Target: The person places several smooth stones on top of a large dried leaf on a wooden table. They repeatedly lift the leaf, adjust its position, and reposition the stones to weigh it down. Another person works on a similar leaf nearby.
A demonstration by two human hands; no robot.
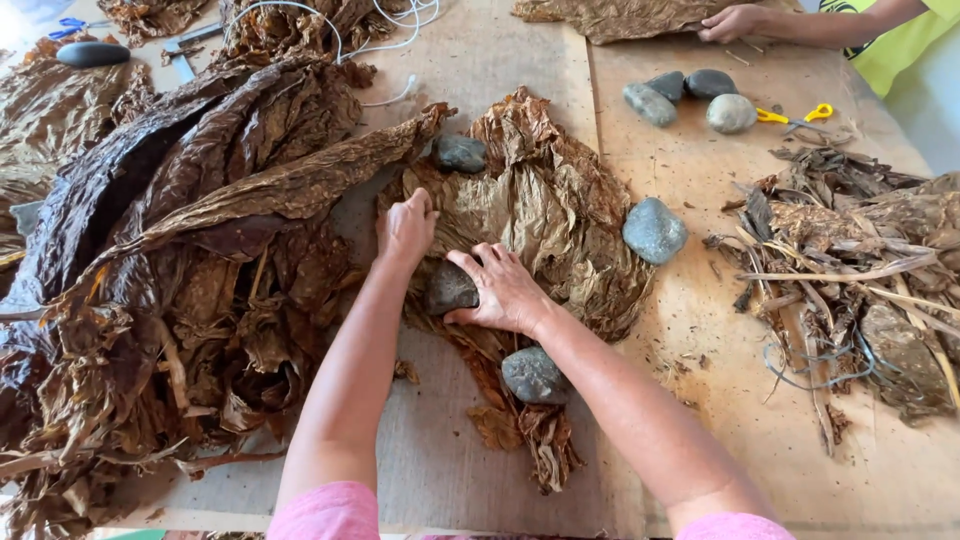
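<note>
A stack of flattened brown dried leaves point(545, 215) lies on the wooden table point(690, 400) in front of me. My left hand point(405, 228) presses flat on its left part, fingers together. My right hand point(502, 288) grips a dark grey stone point(450, 288) resting on the leaves. Three more grey stones weigh the stack down: one at the top left point(460, 153), one at the right edge point(654, 231), one near the stems at the bottom point(535, 375).
A big heap of crumpled dark leaves point(190, 250) fills the left side. Stripped stems and scraps point(860, 270) pile up at right. Three loose stones point(690, 95) and yellow-handled scissors point(795, 117) lie at the back right, where another person's hand point(730, 22) rests on leaves.
</note>
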